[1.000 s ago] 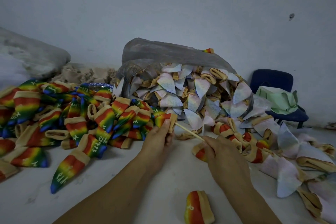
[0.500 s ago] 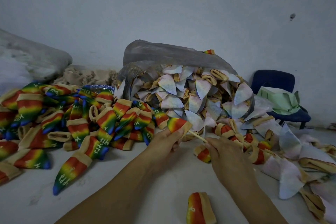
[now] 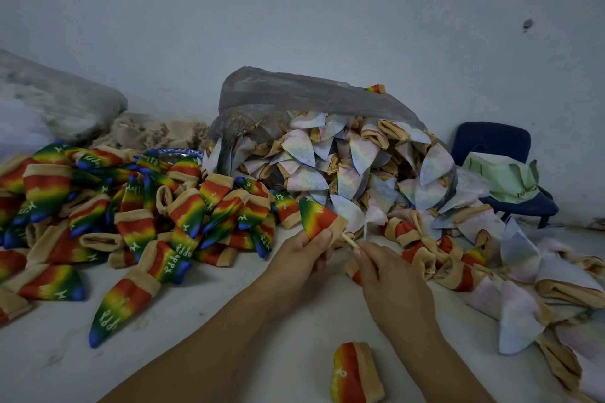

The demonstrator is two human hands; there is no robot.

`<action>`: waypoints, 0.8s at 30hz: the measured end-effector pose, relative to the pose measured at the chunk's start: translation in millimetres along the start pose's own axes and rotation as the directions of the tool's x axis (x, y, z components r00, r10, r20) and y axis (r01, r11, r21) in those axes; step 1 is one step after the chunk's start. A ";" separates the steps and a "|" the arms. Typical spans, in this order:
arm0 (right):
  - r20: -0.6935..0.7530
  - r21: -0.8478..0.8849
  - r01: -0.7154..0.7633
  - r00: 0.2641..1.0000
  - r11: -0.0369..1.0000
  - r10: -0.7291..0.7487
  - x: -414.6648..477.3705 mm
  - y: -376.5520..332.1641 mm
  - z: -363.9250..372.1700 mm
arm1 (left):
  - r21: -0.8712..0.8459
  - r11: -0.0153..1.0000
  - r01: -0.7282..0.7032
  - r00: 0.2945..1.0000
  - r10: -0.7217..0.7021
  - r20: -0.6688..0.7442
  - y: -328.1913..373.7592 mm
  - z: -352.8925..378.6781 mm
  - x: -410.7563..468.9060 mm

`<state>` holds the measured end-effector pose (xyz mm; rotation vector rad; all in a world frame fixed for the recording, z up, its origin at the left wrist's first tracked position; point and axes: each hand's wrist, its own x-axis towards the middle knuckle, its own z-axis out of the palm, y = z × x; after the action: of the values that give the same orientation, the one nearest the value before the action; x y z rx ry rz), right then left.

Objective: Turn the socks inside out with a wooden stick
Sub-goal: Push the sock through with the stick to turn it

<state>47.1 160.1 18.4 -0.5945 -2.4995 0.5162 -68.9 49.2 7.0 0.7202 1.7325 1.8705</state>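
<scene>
My left hand pinches a rainbow sock with a tan cuff, its coloured side out and its toe pointing up and left. My right hand grips a thin wooden stick whose short visible part runs into the sock's cuff. A heap of rainbow socks lies to the left. A heap of pale inside-out socks spills from a grey plastic bag behind my hands.
One rainbow sock lies alone near the front, between my forearms. More pale and half-turned socks spread to the right. A blue chair with a green cloth stands at the back right against the wall. Another filled bag lies back left.
The rainbow sock has come out longer on the stick and now stands up from my left hand. The visible part of the stick has grown shorter as my hands drew together.
</scene>
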 end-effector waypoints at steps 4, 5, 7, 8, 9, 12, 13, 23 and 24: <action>-0.011 0.060 0.036 0.999 0.998 -0.035 5.0 7.2 -2.7 | -0.090 0.996 0.011 1.000 -0.014 -0.028 -1.5 -3.3 2.0; -0.029 0.032 0.045 0.999 0.998 -0.044 6.2 10.2 -3.6 | -0.127 0.992 0.016 0.999 -0.020 -0.027 -0.7 -3.3 2.8; -0.038 -0.027 0.062 0.997 0.998 -0.063 7.0 14.0 -5.7 | -0.182 0.983 0.014 0.999 -0.019 -0.025 -0.5 -2.8 3.8; -0.031 -0.045 0.072 0.997 0.996 -0.074 6.9 14.7 -7.2 | -0.196 0.981 0.008 1.000 -0.013 -0.024 -0.8 -2.5 3.9; -0.017 -0.058 0.079 0.997 0.995 -0.081 6.5 15.5 -8.7 | -0.202 0.979 0.000 1.000 -0.005 -0.023 -1.3 -2.2 4.0; 0.039 -0.097 0.088 0.996 0.991 -0.085 5.0 15.8 -13.7 | -0.194 0.981 0.003 0.999 -0.010 -0.034 -0.5 -2.1 4.0; 0.049 -0.104 0.099 0.994 0.990 -0.094 5.1 14.7 -15.2 | -0.198 0.980 0.007 0.999 -0.016 -0.043 0.4 -2.1 3.8; 0.085 -0.268 0.192 0.981 0.944 -0.176 3.5 7.1 -11.2 | 0.064 0.998 0.024 0.969 -0.007 -0.247 4.7 -3.5 0.4; 0.093 -0.258 0.192 0.980 0.947 -0.174 2.5 6.2 -10.9 | 0.122 0.992 0.030 0.966 0.002 -0.258 4.3 -2.4 0.5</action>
<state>53.2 169.1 25.2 -0.4409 -2.6783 0.1330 -70.8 47.5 11.1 0.5259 2.0260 1.9290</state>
